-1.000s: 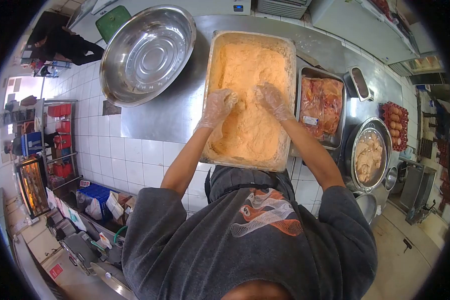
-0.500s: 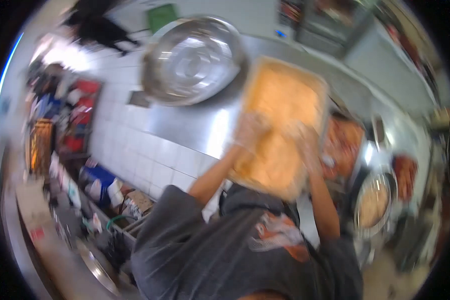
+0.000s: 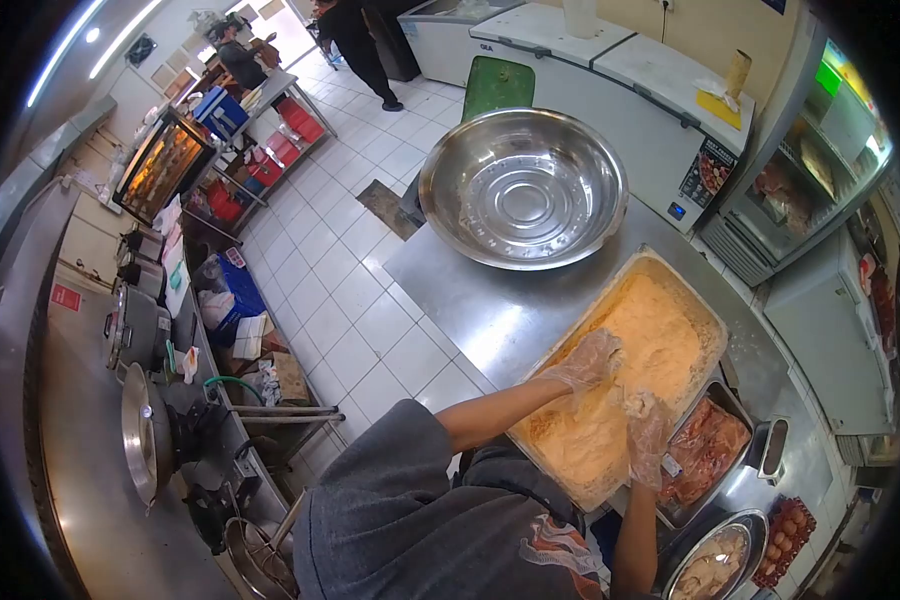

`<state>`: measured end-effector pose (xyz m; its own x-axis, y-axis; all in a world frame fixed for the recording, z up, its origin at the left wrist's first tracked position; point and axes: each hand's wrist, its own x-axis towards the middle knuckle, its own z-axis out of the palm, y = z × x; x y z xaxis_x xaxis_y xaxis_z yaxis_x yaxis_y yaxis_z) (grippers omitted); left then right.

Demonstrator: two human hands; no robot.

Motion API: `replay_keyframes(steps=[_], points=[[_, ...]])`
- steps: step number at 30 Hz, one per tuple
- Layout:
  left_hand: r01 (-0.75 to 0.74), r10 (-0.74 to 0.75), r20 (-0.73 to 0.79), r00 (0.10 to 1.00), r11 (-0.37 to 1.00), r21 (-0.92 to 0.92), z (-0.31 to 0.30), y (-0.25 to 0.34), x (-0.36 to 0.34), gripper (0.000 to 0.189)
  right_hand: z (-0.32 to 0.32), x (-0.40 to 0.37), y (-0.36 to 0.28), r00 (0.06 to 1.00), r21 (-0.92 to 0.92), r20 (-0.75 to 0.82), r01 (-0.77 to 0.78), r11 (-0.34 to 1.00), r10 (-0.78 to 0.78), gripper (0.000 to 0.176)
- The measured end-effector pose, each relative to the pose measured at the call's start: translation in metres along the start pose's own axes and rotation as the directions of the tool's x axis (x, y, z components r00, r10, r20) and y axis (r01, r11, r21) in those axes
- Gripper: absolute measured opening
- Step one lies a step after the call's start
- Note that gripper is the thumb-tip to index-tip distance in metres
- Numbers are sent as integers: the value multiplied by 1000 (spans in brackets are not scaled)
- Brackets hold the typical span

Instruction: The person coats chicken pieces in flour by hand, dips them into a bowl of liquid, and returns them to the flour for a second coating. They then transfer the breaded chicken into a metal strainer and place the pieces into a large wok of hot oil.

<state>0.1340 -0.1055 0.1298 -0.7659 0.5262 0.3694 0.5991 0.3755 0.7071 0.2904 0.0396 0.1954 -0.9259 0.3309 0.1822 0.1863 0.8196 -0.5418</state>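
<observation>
Both hands wear clear plastic gloves and are over a rectangular metal tray point(image 3: 722, 330) filled with pale orange, flour-like powder point(image 3: 660, 310). My left hand point(image 3: 592, 364) dips into the powder near the tray's middle, its fingers curled and dusted with it. To its right, nearer my body, my right hand point(image 3: 649, 432) has bent, powder-coated fingers. Whatever either hand may grip is too coated to make out. Beside the tray on the right lies a smaller metal tray of raw, reddish meat point(image 3: 708, 450).
A large steel basin point(image 3: 525, 195) stands on the steel table point(image 3: 470, 300) beyond the tray. At lower right are a bowl of pale food point(image 3: 712, 565) and a carton of eggs point(image 3: 788, 530). White chest freezers point(image 3: 570, 75) line the back. Two people are far off at upper left.
The view has swung left and sharpened, so the tray and basin appear farther right. Both hands are still in the powder, now closer together.
</observation>
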Motion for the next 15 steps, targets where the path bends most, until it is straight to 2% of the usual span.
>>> replay_keyframes(steps=[3,5,9,12,14,15], points=[[34,-43,155,987,997,64,-5,-4,8,20,-3,-8,-2,998,79,70,-11,997,6,24],[62,-66,149,987,998,33,-17,2,12,19,0,-11,2,990,86,137,-44,995,32,23],[70,-83,189,979,995,77,-10,15,9,15,1,3,-7,985,177,136,-131,975,107,23],[-5,18,235,972,998,-56,2,21,-5,13,5,20,-20,978,281,90,-205,937,187,24],[-32,-59,476,878,983,181,20,-4,-7,20,3,20,-20,961,268,108,-276,923,256,24],[-286,193,528,827,953,101,19,-38,-22,24,0,15,-17,964,257,128,-260,931,234,24]])
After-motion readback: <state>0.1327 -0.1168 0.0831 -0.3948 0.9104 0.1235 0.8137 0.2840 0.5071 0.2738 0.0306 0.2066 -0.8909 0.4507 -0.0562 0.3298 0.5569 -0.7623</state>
